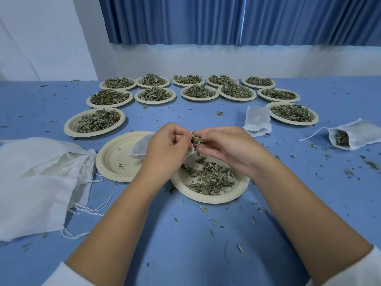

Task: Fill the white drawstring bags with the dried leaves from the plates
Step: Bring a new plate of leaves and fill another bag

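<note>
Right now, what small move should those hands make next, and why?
Probably the right hand should push its pinch of dried leaves deeper into the white bag and let go: the left hand holds the bag's mouth open right at that pinch, and a few bits seem to be falling onto the plate below.

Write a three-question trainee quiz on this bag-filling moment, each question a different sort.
1. True or false: the plate just left of the hands is heaped with leaves.
2. What does the right hand pinch? A) a drawstring B) dried leaves C) a plate rim
3. Fill in: the left hand holds a small white ____.
Key: 1 false, that plate is almost bare; 2 B; 3 bag.
</note>
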Demonstrator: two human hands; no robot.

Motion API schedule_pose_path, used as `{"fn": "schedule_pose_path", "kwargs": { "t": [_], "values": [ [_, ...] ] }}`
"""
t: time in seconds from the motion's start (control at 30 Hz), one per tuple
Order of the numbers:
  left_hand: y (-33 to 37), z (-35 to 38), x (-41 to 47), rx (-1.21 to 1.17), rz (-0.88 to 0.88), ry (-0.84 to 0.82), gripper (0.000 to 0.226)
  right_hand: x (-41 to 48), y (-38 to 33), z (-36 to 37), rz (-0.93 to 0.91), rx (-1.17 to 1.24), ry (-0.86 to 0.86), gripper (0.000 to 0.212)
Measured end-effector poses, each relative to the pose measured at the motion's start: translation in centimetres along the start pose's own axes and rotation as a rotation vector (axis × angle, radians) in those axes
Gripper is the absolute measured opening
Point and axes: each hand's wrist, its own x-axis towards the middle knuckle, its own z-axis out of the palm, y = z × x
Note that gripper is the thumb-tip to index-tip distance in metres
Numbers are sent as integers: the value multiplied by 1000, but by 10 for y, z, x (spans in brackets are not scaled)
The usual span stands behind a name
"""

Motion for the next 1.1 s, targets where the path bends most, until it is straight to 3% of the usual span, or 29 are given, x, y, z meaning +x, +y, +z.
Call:
{"fn": "schedule_pose_path", "kwargs": {
  "t": [0.1,0.27,0.53,0.67,0.93,1.1],
  "values": [
    [0,-1,1,-9,-7,11,9,-1,1,0,-17,-7,5,25],
    [2,-1,0,-63,-4,-11,8,-2,7,6,-98,-72,71,15],
    [4,-1,-1,-112,-17,-26,8,0,8,6,-73,-90,104,2],
    [2,-2,1,-88,-37,52,6,1,3,3,-5,18,65,12],
    [4,-3,2,-97,-40,39,10,-3,8,7,-96,-93,94,8],
    [7,-2,0,-115,-24,10,12,0,12,8,-96,-224,176,17]
  ]
}}
